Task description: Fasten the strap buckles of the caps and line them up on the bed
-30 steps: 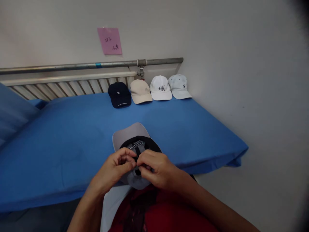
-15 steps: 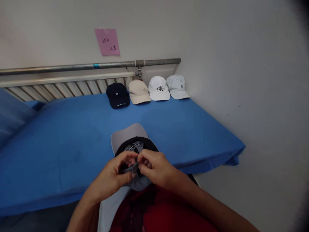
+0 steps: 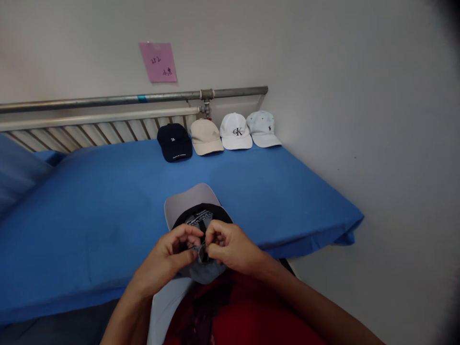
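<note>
Grey baseball cap (image 3: 197,220) held bottom up near the front edge of the blue cloth-covered surface (image 3: 118,206), close to the person's body; brim points away, dark lining with white lettering shows. Left hand (image 3: 167,256): fingers narrow, strap (image 3: 201,252) at the cap's back held by the thumb, forefinger curved above. Right hand (image 3: 230,247): fingers narrow, bunched in a pinch at the strap; exact grip hidden by the knuckles. Hands nearly touching.

Versus half a second ago: left thumb and forefinger were wider apart, with a longer piece of strap showing between them; now that gap is smaller and less strap is visible. Right hand about same place, fingers curled a bit more. Cap itself about same, brim direction same.

Back row unchanged, left to right: navy cap (image 3: 175,142), beige cap (image 3: 206,136), white cap (image 3: 235,132) with black letters, pale blue cap (image 3: 263,128) with small dark logo, all brims toward person. Radiator (image 3: 108,132) behind, pink note (image 3: 158,63) on wall above
</note>
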`<move>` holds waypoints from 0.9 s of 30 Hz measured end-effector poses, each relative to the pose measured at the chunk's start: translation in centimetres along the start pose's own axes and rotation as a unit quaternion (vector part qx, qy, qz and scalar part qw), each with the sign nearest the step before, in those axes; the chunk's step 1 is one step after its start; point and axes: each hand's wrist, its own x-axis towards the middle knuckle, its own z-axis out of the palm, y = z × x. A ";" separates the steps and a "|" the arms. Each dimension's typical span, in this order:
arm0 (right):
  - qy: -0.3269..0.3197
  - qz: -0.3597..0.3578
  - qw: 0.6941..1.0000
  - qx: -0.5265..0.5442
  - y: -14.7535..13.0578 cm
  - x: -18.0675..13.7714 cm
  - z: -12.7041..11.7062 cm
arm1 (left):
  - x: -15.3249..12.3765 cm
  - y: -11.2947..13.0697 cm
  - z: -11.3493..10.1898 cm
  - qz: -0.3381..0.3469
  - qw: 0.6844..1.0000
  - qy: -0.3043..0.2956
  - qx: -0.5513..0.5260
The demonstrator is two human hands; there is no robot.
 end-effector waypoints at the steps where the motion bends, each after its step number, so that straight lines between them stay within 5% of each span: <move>1: -0.006 0.011 1.000 0.026 0.0 0.0 0.0 | 0.0 0.0 -0.1 -0.001 1.000 0.001 -0.006; 12: -0.088 0.074 0.963 0.242 0.8 1.1 -0.3 | 0.4 -0.9 -0.5 0.036 0.995 0.012 -0.098; 15: -0.044 0.039 0.986 0.156 0.6 0.9 -0.1 | 0.7 -0.7 -0.3 0.010 0.994 0.021 -0.104; 19: 0.051 -0.136 0.987 -0.066 -0.3 0.0 0.0 | 0.9 -0.5 0.0 -0.024 0.995 0.046 -0.089; 27: 0.003 -0.250 0.940 -0.233 -0.5 -0.4 -0.3 | 0.9 -0.4 0.2 -0.018 0.997 0.055 -0.050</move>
